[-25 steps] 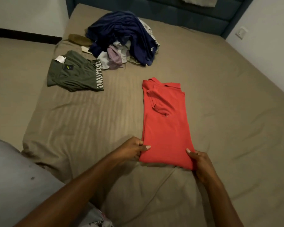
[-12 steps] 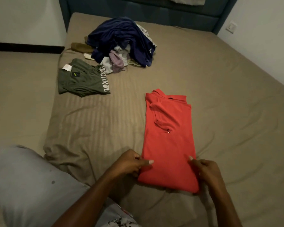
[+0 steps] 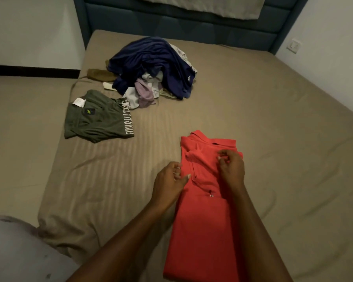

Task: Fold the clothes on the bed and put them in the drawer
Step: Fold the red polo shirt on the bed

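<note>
While lying as a long narrow strip near the bed [image 3: 273,119] foot, red polo shirt [image 3: 204,220] only part-folded. Right hand [image 3: 231,169] pinching collar area; left hand [image 3: 168,180] loose-fingered, touching shirt's edge. Olive T-shirt [image 3: 98,121] folded; clothes pile [image 3: 151,68] awaiting; drawer unseen.

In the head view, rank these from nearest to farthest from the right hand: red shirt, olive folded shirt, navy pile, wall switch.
1. red shirt, under the right hand.
2. olive folded shirt, left, near the bed edge.
3. navy pile, farther up the bed.
4. wall switch, far right wall.
</note>
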The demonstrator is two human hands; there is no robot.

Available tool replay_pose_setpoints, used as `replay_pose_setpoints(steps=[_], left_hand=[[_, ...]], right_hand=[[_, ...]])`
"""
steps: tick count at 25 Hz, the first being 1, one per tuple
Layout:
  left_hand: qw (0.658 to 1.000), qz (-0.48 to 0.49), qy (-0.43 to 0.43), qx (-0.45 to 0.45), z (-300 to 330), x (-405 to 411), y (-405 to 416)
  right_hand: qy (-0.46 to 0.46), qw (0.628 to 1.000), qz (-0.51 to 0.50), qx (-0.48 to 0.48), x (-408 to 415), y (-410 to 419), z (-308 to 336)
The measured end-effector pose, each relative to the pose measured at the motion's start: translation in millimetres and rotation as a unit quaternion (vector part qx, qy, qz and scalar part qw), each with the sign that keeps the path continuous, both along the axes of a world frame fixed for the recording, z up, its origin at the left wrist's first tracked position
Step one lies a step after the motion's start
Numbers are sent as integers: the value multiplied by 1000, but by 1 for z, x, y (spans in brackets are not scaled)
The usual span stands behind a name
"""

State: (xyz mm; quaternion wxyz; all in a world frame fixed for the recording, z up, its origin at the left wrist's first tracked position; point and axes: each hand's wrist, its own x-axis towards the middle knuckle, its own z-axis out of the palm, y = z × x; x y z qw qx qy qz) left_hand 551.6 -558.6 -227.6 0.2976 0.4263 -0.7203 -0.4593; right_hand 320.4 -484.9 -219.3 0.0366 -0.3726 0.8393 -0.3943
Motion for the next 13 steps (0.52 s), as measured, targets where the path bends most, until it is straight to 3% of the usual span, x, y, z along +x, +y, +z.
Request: replay_pose_setpoints(steps=[4,7,10,13], left_hand=[[999,-37,-21,3,-3,-62,-56],[998,-30,-58,-10,-12,-79,-76],[999,-21,19,25,-17,-88,-81],[990,-44,72,111,-19,-95,-90]], right_hand=[[64,983,86,147,-49,-48,-20],[60,993,94,28,-52,-52,-24],[42,993,76,-76,-55,-47,-32],[59,995,31,-78,-56,-47,-36]])
